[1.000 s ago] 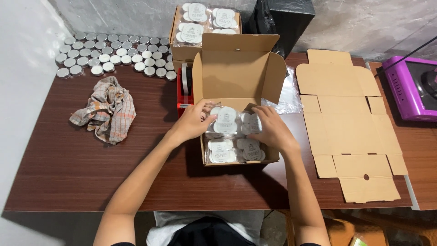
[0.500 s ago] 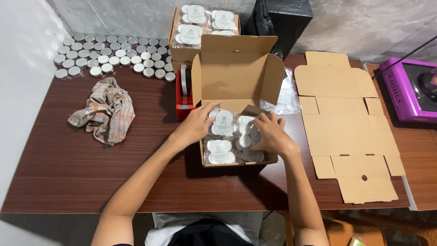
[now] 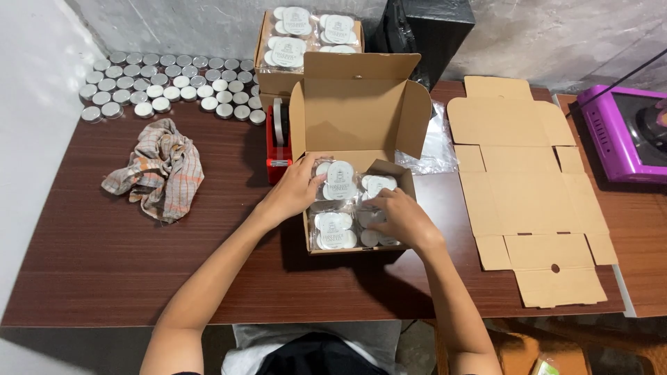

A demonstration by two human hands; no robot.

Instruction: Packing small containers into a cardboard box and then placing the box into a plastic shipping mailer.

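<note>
The left hand [image 3: 297, 189] reaches into an open cardboard box [image 3: 358, 125] from its left side; its fingers curl loosely around the edge of a clear-wrapped packet of round white-lidded tins [image 3: 336, 180] in the box's far left corner, thumb on top, though whether it truly grips or only presses is hard to tell; the right hand [image 3: 399, 217] lies palm down over the packets on the box's right side, fingers spread and bent, pressing on a packet [image 3: 379, 186] whose top shows just past the fingertips; it grasps nothing that can be seen; a third packet [image 3: 335, 229] sits in the near left corner, between the two hands; the box stands near the middle of a dark wooden tabletop [image 3: 139, 264], its lid upright and side flaps open; just left of the box, touching or nearly so, stands a red tape dispenser [image 3: 278, 146]; further left lies a crumpled checked cloth [image 3: 156, 170]; at the far left corner, rows of small round silver tins [image 3: 167, 80] are set close together; behind the open box sits a second box [image 3: 306, 42] filled with like packets; to the right lies crumpled clear plastic [image 3: 434, 146], then a flat unfolded cardboard blank [image 3: 528, 187]; at the far right edge is a purple appliance [image 3: 625, 132].
</note>
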